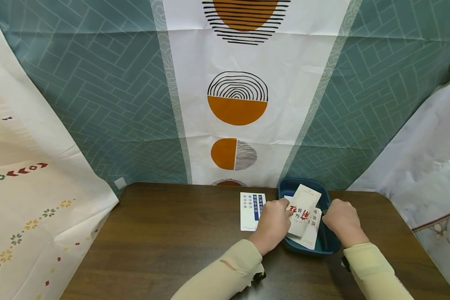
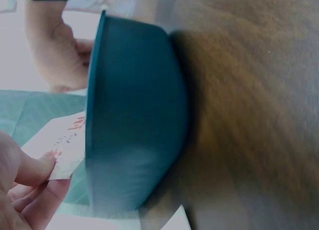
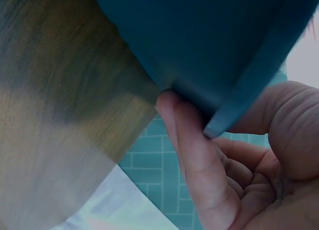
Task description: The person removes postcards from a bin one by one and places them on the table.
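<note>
A dark teal plastic bin (image 1: 331, 239) stands on the table near its far edge. My left hand (image 1: 271, 225) pinches a white card with red writing (image 1: 303, 204) by its edge, thumb on top, and the card slants over the bin's opening. Below it, inside the bin, other printed cards (image 1: 312, 233) lean, partly covered. On the right side my right hand (image 1: 343, 221) grips the rim; in the right wrist view its fingers (image 3: 197, 150) lie along the outer wall and the thumb goes over the rim.
Left of the bin, a white card with blue blocks and dark print (image 1: 248, 216) lies flat on the brown wooden table (image 1: 165, 233). A patterned teal and white cloth (image 1: 236, 58) hangs behind the table, with pale cloths (image 1: 26, 200) at both sides.
</note>
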Motion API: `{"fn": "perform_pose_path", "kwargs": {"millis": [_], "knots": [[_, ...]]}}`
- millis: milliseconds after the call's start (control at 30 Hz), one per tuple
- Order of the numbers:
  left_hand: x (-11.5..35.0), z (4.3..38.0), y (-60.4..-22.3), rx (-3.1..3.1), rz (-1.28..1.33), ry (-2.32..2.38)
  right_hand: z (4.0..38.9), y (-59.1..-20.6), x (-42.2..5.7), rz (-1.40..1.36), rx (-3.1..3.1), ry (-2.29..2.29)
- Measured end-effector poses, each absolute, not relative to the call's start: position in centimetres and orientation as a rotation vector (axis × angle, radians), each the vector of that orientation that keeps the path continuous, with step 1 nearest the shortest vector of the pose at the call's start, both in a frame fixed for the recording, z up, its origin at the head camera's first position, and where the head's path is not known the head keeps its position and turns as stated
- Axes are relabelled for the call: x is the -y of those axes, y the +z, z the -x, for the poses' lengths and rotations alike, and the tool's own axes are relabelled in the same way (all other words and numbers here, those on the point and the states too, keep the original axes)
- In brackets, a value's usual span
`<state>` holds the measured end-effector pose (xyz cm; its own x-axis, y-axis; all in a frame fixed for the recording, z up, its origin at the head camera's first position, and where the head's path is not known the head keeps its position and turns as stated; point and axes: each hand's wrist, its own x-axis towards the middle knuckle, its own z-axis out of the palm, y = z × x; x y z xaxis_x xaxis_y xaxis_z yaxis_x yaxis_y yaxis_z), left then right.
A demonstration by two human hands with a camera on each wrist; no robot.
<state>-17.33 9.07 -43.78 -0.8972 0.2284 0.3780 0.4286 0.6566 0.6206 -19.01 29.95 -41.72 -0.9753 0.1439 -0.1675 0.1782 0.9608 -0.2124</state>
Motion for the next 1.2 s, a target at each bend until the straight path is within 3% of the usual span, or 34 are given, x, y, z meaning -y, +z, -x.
{"fn": "perform_pose_path", "kwargs": {"millis": [433, 1200], "knots": [[-3.3, 18.9, -42.1, 2.366, 0.346, -1.383, 18.6, -41.5, -30.6, -0.268, -2.902, -0.477], [4.9, 20.2, -43.9, 2.363, -0.002, -1.321, 17.7, -43.3, -31.6, -0.146, -3.100, -0.566]]}}
